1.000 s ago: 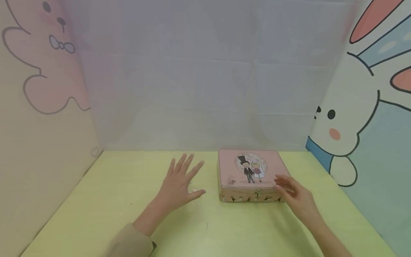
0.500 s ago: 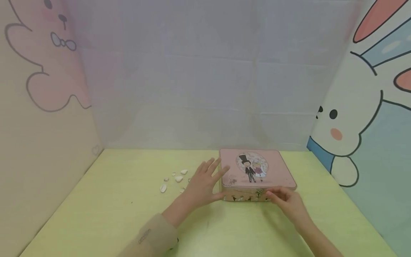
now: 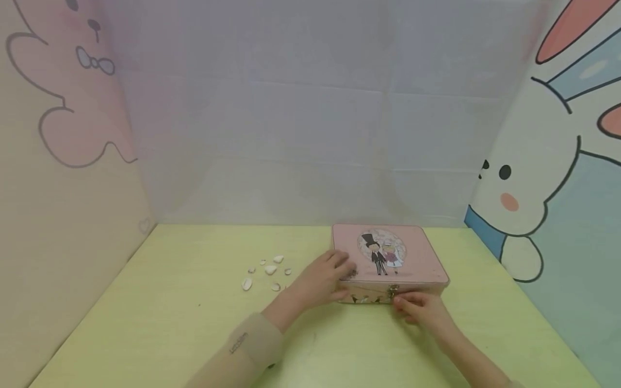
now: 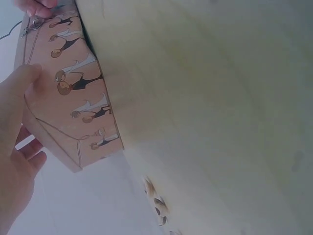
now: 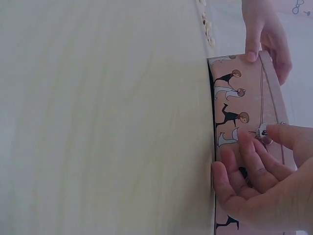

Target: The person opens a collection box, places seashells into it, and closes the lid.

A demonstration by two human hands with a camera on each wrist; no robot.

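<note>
A pink rectangular tin box (image 3: pixel 419 256) with a cartoon couple on its closed lid lies on the yellow table, right of centre. My left hand (image 3: pixel 317 280) grips its front left corner, thumb against the front wall and fingers over the lid's edge. At the middle of the front wall is a small metal clasp (image 5: pixel 264 131). My right hand (image 3: pixel 429 312) pinches at this clasp with thumb and forefinger, while its other fingers curl loosely before the printed front wall. Part of the clasp is covered by the thumb in the right wrist view.
Several small white seashells (image 3: pixel 270 270) are scattered on the table (image 3: pixel 184 328) left of the box, close to my left forearm. A pale sheet hangs behind the table, and panels with cartoon animals stand at both sides.
My left hand has come rightward from over the shells, uncovering them, and now holds the box's corner. My right hand has slid from the lid's front right corner down and left to the clasp.
</note>
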